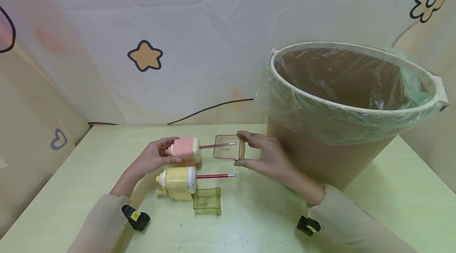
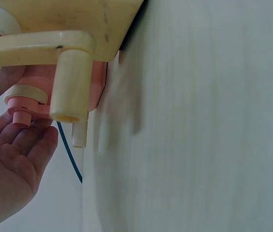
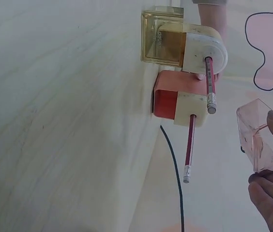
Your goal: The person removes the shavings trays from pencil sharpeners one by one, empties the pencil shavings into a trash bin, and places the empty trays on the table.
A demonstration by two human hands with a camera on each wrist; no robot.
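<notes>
A pink crank pencil sharpener [image 1: 184, 151] stands on the table with a red pencil [image 1: 208, 147] sticking out of its cream front. My left hand [image 1: 153, 157] holds it from behind, thumb on the near side and fingers on the far side. Between the thumb and fingers of my right hand [image 1: 272, 158] is a see-through pink shavings drawer [image 3: 257, 137], held up off the table and apart from the sharpener. Closer to me is a yellow crank sharpener [image 1: 178, 183], also with a red pencil [image 1: 215, 176] in it. Its see-through yellow drawer [image 1: 208, 202] is at its front.
A large brown trash bin [image 1: 317, 154] lined with a thin greenish bag [image 1: 331, 126] stands right behind my right hand. The pale table [image 1: 171, 233] ends at a patterned cloth backdrop [image 1: 199, 59]. The yellow crank handle [image 2: 71, 87] juts out near my left wrist.
</notes>
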